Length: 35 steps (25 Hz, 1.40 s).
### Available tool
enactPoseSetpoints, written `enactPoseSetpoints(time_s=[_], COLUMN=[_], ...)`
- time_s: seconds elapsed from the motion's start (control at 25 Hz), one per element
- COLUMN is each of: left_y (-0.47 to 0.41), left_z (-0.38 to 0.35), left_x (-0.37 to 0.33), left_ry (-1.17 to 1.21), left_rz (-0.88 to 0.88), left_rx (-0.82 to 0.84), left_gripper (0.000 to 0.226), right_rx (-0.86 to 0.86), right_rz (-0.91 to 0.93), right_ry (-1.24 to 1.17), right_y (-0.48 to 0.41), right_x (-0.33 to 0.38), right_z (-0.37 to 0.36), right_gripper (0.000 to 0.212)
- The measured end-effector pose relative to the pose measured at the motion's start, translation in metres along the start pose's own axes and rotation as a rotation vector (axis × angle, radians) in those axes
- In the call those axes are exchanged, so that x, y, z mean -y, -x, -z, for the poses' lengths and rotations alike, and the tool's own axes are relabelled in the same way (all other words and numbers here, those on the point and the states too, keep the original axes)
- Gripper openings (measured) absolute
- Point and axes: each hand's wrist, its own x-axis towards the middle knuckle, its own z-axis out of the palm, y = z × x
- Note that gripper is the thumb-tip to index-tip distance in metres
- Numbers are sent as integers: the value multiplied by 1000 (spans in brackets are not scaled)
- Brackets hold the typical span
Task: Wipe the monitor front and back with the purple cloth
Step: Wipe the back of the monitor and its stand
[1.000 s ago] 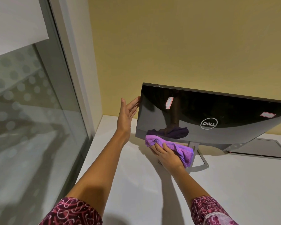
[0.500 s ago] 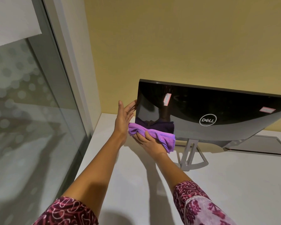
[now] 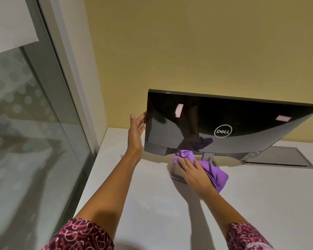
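on the white desk [image 3: 152, 204], glossy black monitor [image 3: 242, 121] shows its back.

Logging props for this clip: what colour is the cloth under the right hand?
Purple cloth, under the right hand; the head view shows it.

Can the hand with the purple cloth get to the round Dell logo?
Probably yes. The right hand holds the purple cloth just below the monitor, and nothing covers the logo.

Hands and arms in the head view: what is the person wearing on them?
Both the left hand and the right hand are bare, with no gloves, rings or watch visible. The forearms are uncovered; short maroon sleeves with a pale swirl pattern end near the elbows.
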Motion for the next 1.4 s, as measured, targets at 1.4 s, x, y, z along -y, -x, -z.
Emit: enactPoseSetpoints(time_s=[1.4], left_y=[12], left_z=[-22], left_x=[-22], left_ry=[17], left_rz=[-53], left_rx=[-39], left_gripper=[58], right_rx=[-600], right_rz=[-241], right_ry=[-212], right_y=[-82], right_x=[-13], right_z=[77], right_gripper=[77])
